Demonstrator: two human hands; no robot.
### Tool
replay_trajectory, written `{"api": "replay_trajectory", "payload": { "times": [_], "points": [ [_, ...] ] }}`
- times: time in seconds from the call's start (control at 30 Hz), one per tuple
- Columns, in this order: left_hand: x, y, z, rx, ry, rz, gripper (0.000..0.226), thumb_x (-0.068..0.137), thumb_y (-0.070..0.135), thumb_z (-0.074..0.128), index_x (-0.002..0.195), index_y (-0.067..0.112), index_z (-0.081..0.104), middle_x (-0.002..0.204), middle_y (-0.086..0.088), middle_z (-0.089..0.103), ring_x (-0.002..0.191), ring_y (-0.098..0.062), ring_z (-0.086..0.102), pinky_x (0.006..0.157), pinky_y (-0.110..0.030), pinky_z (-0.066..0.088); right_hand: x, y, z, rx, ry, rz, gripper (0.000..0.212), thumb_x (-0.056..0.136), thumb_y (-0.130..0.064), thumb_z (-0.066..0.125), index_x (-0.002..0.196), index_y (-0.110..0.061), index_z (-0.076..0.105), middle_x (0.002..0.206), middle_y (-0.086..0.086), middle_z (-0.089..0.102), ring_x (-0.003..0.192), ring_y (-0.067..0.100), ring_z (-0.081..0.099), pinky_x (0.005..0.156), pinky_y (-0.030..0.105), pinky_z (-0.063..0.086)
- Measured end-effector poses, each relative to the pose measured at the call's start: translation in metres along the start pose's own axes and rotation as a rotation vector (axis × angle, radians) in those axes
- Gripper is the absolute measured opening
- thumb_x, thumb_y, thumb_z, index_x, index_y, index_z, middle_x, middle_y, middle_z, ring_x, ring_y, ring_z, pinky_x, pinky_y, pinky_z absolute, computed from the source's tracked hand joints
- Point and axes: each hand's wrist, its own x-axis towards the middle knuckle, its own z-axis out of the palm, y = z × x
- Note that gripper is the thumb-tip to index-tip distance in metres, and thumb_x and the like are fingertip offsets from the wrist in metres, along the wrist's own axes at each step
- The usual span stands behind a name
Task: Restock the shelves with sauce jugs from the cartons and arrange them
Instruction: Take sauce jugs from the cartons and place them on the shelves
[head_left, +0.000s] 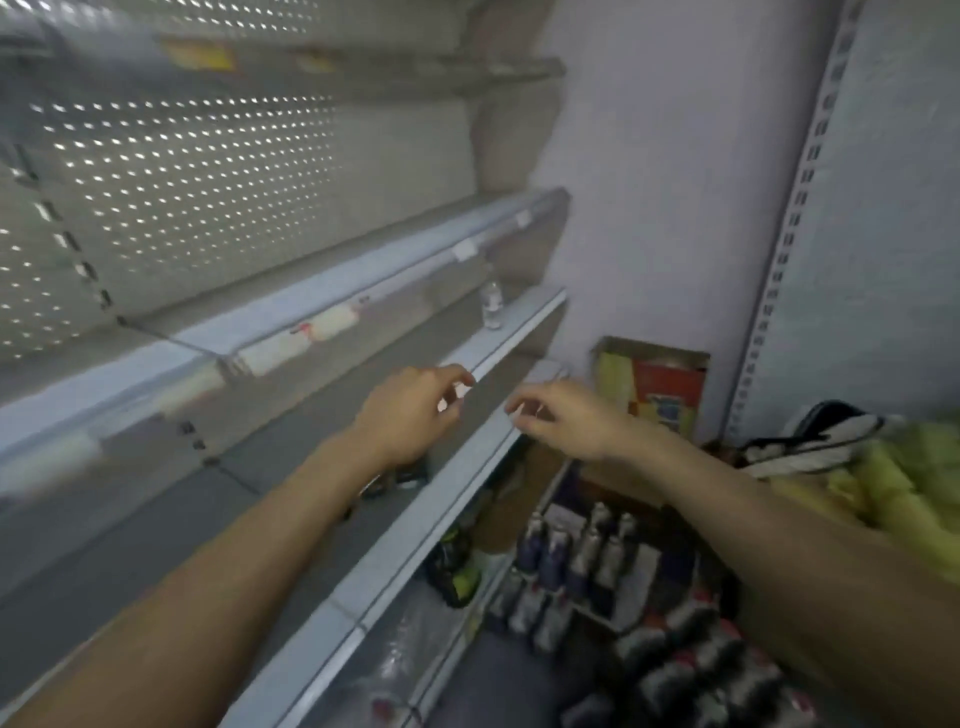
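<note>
Both bare hands reach forward over the front edge of a grey metal shelf (291, 499). On the left, the left hand (410, 415) hovers above the shelf board with its fingers loosely curled and thumb near the forefinger; blur hides whether anything is pinched there, and nothing plainly shows in it. Level with it, the right hand (561, 421) hangs just past the shelf's pale front rail (415, 525), fingers likewise loosely bent and holding nothing visible. The two hands are near each other but apart.

Under the left wrist, small dark items (400, 475) sit on the shelf, too blurred to identify. Farther back on the same shelf stands a small clear bottle (491, 306). Above runs another grey shelf with price strips (311, 317), backed by a perforated metal panel (182, 171).

Below the right forearm, dark sauce jugs with pale caps (571, 561) stand packed in an open carton on the floor, well below the hands. A red and yellow cardboard box (654, 384) leans at the white wall.
</note>
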Motion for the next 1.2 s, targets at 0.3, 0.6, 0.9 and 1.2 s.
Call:
{"api": "replay_trajectory", "payload": {
  "times": [0.3, 0.6, 0.9, 1.2],
  "points": [
    [0.149, 0.052, 0.153, -0.107, -0.207, 0.250, 0.030, 0.098, 0.028, 0.059, 0.129, 0.027, 0.062, 0.108, -0.002, 0.074, 0.091, -0.023, 0.069, 0.079, -0.038, 0.056, -0.030, 0.167, 0.009, 0.053, 0.022, 0.353, 0.021, 0.103, -0.032, 0.060, 0.119, -0.022, 0.068, 0.115, -0.002, 0.070, 0.102, 0.014, 0.064, 0.087, 0.031, 0.053],
    [0.322, 0.003, 0.338, -0.271, -0.440, 0.399, 0.038, 0.100, 0.022, 0.057, 0.137, 0.022, 0.056, 0.105, -0.001, 0.069, 0.087, -0.017, 0.064, 0.076, -0.034, 0.055, 0.052, 0.328, 0.079, 0.135, -0.038, 0.649, 0.020, 0.105, -0.029, 0.057, 0.119, -0.018, 0.065, 0.094, -0.011, 0.065, 0.080, 0.005, 0.061, 0.070, 0.025, 0.047],
    [0.404, -0.073, 0.551, -0.268, -0.830, 0.382, 0.030, 0.104, 0.027, 0.049, 0.134, 0.027, 0.052, 0.107, 0.000, 0.067, 0.086, -0.018, 0.064, 0.075, -0.042, 0.057, 0.119, 0.462, 0.206, 0.167, -0.293, 0.873, 0.023, 0.107, -0.030, 0.044, 0.127, -0.028, 0.054, 0.113, 0.004, 0.066, 0.099, 0.029, 0.064, 0.084, 0.048, 0.056],
    [0.415, -0.124, 0.788, -0.284, -0.964, 0.351, 0.049, 0.101, 0.024, 0.056, 0.147, 0.031, 0.040, 0.127, -0.004, 0.063, 0.105, -0.021, 0.064, 0.085, -0.041, 0.057, 0.148, 0.577, 0.403, 0.309, -0.163, 0.977, 0.025, 0.104, -0.023, 0.050, 0.127, -0.016, 0.058, 0.120, 0.010, 0.065, 0.105, 0.032, 0.064, 0.088, 0.046, 0.054]
  ]
}}
